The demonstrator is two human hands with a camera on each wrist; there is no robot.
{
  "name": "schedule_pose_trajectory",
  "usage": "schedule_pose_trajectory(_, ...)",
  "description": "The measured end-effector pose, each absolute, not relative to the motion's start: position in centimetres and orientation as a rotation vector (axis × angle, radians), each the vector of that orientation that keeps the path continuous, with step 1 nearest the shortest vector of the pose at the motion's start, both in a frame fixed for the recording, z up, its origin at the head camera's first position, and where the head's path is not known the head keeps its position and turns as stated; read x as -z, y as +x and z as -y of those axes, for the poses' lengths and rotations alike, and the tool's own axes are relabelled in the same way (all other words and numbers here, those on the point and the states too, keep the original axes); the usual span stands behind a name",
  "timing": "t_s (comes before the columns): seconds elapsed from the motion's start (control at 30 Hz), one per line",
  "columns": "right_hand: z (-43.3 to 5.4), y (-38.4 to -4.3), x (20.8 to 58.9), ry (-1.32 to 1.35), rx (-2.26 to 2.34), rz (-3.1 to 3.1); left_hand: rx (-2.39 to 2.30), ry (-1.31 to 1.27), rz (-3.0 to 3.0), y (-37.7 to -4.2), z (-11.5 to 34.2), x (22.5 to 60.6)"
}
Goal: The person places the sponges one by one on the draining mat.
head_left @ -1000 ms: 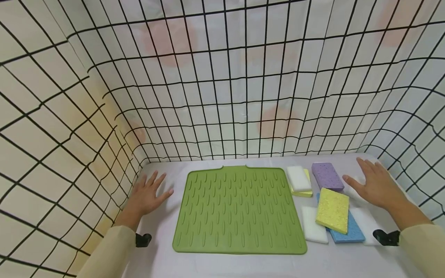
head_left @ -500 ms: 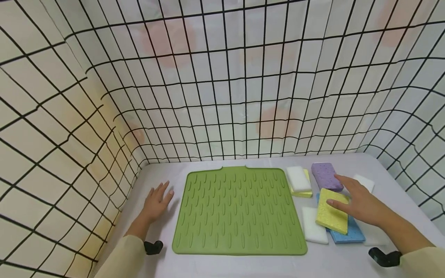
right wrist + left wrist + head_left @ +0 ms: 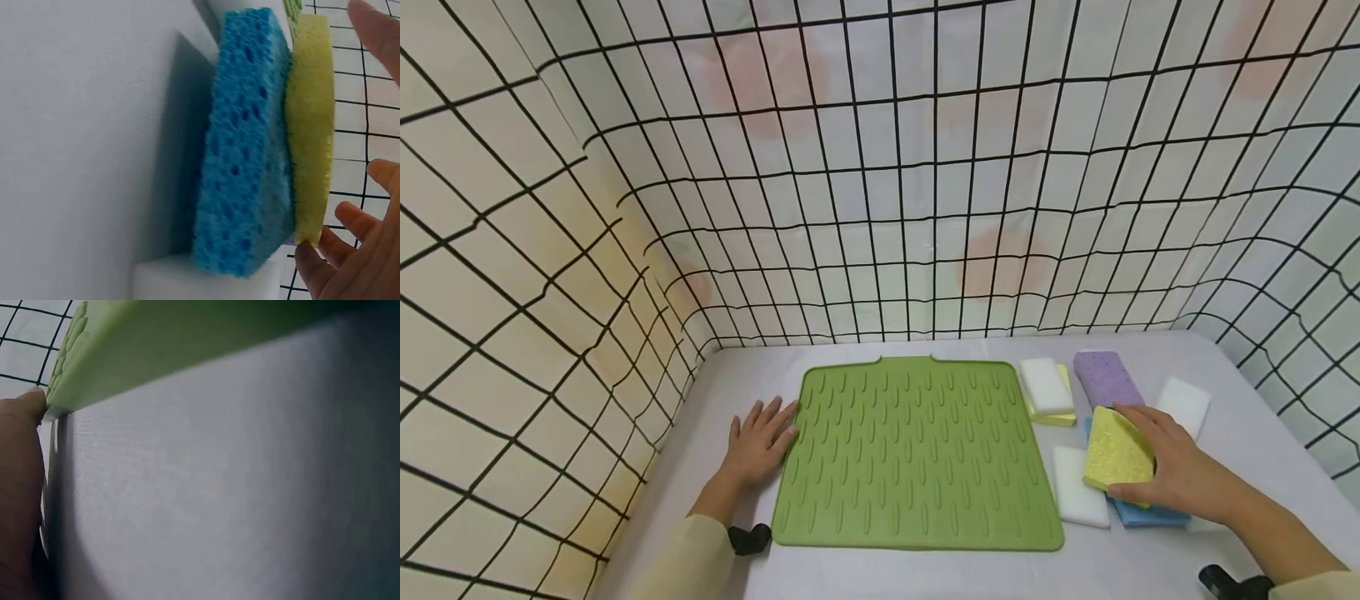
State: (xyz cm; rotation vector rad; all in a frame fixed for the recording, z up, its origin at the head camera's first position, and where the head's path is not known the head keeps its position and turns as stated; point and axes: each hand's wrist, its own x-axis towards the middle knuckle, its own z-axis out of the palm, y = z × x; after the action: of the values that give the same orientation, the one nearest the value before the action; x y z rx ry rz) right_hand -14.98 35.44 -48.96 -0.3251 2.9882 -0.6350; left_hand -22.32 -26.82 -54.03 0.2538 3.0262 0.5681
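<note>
The right part of the yellow sponge (image 3: 1116, 450) was covered by the right hand (image 3: 1183, 467), whose fingers were bent about its far edge; in the right wrist view a fingertip was set against one end, while the thumb was cut off by the frame and shown apart from the sponge, so whether it was pinched could not be told. Most of the blue sponge (image 3: 1150, 514) was hidden underneath, and the far white pad (image 3: 1183, 404) was partly screened by the same hand. The left hand (image 3: 760, 442) was laid with fingers extended and slightly spread at the left edge of the green mat (image 3: 917, 458); contact was hard to make out, and in the left wrist view only a slice of hand was caught, the right side being lost in shadow. The yellow sponge was placed right of the mat, its long axis directed away from the person, its far end angled slightly right. The mat was laid lengthwise from left to right. Mat and sponges were enclosed by black mesh (image 3: 934, 218) at left, back and right, the purple sponge (image 3: 1105, 377) among them.
</note>
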Motion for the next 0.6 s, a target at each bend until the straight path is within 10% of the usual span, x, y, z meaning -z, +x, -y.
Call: schedule_pose_trajectory(0.6,-34.92,-14.10,49.26,-0.292,0.602,-3.065,-0.504,0.245,-3.059,-22.17,26.41,53.98)
